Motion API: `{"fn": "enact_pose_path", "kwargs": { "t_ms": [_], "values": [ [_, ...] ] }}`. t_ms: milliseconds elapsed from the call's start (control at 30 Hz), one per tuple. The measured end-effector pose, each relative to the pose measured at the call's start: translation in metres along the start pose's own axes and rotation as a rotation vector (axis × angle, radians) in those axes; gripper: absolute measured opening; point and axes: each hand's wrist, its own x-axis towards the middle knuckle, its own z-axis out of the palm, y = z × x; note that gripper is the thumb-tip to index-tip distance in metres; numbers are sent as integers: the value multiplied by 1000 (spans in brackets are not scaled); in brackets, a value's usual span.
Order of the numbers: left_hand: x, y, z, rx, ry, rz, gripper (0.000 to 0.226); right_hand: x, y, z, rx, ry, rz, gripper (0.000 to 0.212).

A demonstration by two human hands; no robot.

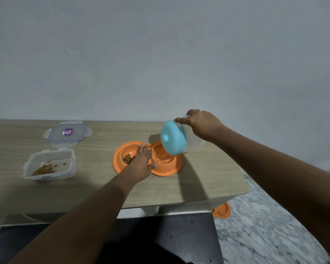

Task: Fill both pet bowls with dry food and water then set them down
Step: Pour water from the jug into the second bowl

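Home interior, pet-feeding corner.
Wood-grain worktop (pixel 198 180) against plain painted wall (pixel 160 54), marbled floor tiles (pixel 265 235), orange double pet bowl (pixel 171 168), snap-lid kibble container (pixel 50 164).

Smooth, glossy orange plastic double bowl (pixel 166 171) on a matt, pale wood-grain surface (pixel 95 183). Clear frosted plastic jug (pixel 193 142) with textured, dimpled blue plastic lid (pixel 171 139). Translucent plastic food box (pixel 50 164). Speckled stone-look floor (pixel 265 225).

The table's edge hides most of the orange bowl (pixel 221 210) on the floor.
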Motion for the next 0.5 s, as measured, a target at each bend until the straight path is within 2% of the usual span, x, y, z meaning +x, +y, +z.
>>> {"fn": "enact_pose_path", "kwargs": {
  "t_ms": [333,500],
  "values": [
    [0,0,0,-2,1,6,75,3,2,-1,-9,19,-12,55],
    [-1,-1,0,-10,6,11,75,0,6,11,97,46,30,59]
  ]
}}
